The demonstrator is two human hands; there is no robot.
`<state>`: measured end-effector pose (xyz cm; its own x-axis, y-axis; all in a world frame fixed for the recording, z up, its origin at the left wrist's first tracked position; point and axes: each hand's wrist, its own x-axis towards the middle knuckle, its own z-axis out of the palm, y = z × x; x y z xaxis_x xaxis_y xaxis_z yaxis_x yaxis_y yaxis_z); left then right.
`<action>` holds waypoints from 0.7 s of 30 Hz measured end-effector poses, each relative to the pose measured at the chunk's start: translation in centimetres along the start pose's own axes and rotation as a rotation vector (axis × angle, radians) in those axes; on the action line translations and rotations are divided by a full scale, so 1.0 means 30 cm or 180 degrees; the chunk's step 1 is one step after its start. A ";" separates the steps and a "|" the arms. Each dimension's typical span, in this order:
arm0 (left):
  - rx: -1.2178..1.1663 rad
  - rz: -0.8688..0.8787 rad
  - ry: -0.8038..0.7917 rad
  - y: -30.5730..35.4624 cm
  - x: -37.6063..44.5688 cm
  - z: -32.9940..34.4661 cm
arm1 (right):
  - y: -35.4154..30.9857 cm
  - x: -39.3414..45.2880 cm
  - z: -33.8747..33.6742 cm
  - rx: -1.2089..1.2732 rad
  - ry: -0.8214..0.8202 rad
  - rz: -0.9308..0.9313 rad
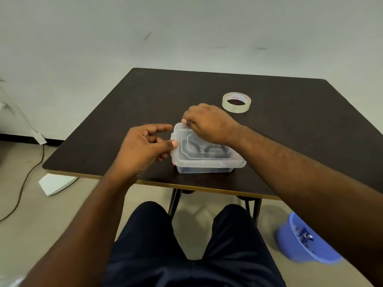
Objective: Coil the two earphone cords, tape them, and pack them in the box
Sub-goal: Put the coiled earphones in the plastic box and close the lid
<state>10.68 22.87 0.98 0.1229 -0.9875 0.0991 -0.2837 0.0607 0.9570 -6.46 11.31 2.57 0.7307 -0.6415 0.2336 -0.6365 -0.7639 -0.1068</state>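
Note:
A clear plastic box [207, 165] stands on the dark table [145, 96] near its front edge, with its clear lid [182, 137] on top. Two black coiled earphone cords [214, 151] show through the lid, side by side inside the box. My right hand [207, 122] lies over the lid's far left corner, fingertips pressed on its rim. My left hand [145, 146] is at the box's left end, thumb against the lid edge and forefinger stretched above it. A roll of clear tape [236, 102] lies flat behind the box to the right.
A blue bin [300, 243] with scraps stands on the floor at the lower right. A white board [55, 183] and a cable [22, 183] lie on the floor to the left. My legs are under the table's front edge.

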 end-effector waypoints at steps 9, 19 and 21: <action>0.0049 -0.0237 0.0128 -0.041 0.016 0.021 | -0.007 0.022 0.050 0.0396 -0.0166 0.0197; -0.0524 -0.1516 -0.0879 -0.040 0.083 -0.009 | 0.019 0.027 0.076 0.0459 -0.0130 0.0249; -0.0518 -0.1610 -0.0843 -0.033 0.094 -0.013 | 0.027 0.025 0.074 0.0443 -0.0021 0.0289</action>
<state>11.69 20.07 0.41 -0.0426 -0.9010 -0.4318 -0.0996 -0.4262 0.8991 -5.89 10.05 0.50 0.6736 -0.7085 0.2104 -0.6600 -0.7048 -0.2602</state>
